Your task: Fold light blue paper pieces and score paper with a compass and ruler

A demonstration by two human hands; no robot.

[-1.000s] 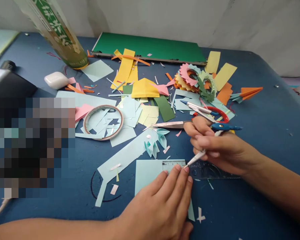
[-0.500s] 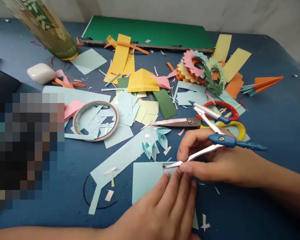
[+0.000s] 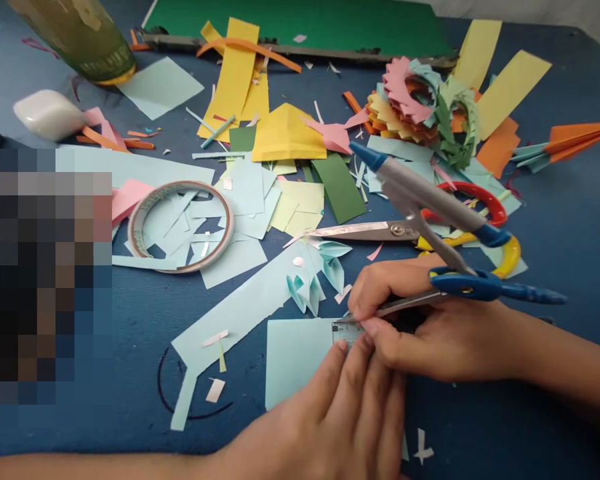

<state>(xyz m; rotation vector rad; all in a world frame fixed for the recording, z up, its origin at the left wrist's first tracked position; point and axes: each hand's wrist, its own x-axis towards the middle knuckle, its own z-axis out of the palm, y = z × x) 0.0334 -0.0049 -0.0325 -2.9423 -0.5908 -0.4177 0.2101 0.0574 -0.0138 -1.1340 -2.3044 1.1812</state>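
Note:
My left hand lies flat, fingers stretched out, pressing a clear ruler onto a square of light blue paper. Most of the ruler is hidden under the fingers. My right hand pinches one thin metal leg of a blue drawing compass, its point close to the ruler's upper edge. The other leg, with a grey and blue pencil clamped on it, sticks up over the desk. Small folded blue paper pieces lie just beyond the paper.
Scissors with red and yellow handles lie behind my right hand. A tape roll rests on paper scraps. Farther back are folded paper rings, a white mouse-shaped object, a bottle and a green board.
The view has dipped closer to the desk. My right hand has tilted the compass, so its pencil leg rises nearer the camera, and the held point has shifted to the ruler's upper edge.

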